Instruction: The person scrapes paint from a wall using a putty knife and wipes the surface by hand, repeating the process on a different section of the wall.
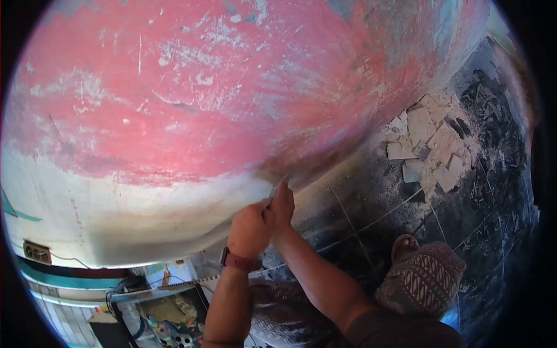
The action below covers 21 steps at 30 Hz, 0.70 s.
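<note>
Both my hands meet low on the wall, at the lower edge of its pink paint (191,116). My left hand (249,229), with a watch (235,260) on a reddish strap, is closed in a fist around what looks like the handle of a scraper (273,191). Only a thin greyish sliver of its blade shows against the wall. Just to the right, my right hand (282,204) is closed on the same tool, one finger stretched up along it. The handle is hidden by my fingers. Pale, whitish wall (168,211) shows below the pink.
Broken pale pieces (422,124) and dust lie on the dark tiled floor (371,217) at right. My patterned-cloth knee (426,275) and toes are below them. A wall socket (37,252) with a cable is at left. A glass tank (165,313) with small things stands at bottom left.
</note>
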Available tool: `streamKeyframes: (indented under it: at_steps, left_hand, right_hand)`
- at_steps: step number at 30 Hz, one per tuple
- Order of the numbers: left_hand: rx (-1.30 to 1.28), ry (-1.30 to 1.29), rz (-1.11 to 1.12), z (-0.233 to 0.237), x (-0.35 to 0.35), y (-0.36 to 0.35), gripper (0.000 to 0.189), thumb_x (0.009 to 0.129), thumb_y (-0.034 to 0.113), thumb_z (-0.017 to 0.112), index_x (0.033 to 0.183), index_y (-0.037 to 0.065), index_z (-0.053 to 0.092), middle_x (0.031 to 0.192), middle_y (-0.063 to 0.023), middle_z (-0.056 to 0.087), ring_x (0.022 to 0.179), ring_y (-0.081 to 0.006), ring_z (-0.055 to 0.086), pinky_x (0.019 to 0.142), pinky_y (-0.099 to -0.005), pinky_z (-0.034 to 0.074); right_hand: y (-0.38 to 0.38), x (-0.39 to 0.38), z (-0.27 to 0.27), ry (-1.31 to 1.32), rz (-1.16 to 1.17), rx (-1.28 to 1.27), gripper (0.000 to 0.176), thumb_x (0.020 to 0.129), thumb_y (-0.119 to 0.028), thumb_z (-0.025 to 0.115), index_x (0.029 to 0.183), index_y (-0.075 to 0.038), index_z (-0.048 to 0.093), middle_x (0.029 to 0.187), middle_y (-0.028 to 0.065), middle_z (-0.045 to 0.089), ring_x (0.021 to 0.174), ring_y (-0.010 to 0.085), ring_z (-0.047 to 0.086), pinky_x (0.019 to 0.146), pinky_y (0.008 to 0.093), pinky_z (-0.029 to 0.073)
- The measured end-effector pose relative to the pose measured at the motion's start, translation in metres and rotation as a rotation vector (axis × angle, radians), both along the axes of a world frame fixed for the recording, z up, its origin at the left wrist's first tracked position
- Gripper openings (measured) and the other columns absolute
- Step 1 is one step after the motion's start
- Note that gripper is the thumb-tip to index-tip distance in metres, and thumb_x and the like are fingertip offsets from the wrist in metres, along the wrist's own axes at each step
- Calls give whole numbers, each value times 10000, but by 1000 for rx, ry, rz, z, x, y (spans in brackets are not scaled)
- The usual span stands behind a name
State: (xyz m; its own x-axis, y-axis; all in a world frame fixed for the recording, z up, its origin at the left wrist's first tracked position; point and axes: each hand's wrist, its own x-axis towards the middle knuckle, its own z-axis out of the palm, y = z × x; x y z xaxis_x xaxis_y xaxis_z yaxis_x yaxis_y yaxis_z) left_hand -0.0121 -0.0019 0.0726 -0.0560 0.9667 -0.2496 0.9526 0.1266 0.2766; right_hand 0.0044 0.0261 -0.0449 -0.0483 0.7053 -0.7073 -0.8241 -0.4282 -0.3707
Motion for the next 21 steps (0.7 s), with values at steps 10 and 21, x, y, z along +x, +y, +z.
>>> streamKeyframes:
  at_steps: [10, 21]
  left_hand:
    - [-3, -38, 13, -8, -3, 5, 366, 947, 169, 509, 1182, 1, 733, 959, -316, 704, 910, -482, 696, 840, -499, 549]
    - [-85, 21, -32, -30, 5, 18, 356, 949, 181, 505, 1153, 0, 733, 967, -322, 697, 953, -494, 684, 859, -522, 544]
  right_hand:
    - [8, -6, -13, -120, 44, -104, 679, 1080, -588, 435, 1300, 30, 610, 1251, 172, 648, 1112, 281, 634, 962, 409, 497]
    - [11, 12, -28, 67, 88, -176, 694, 1068, -600, 452, 1297, 33, 622, 1258, 158, 664, 1103, 286, 650, 952, 416, 511]
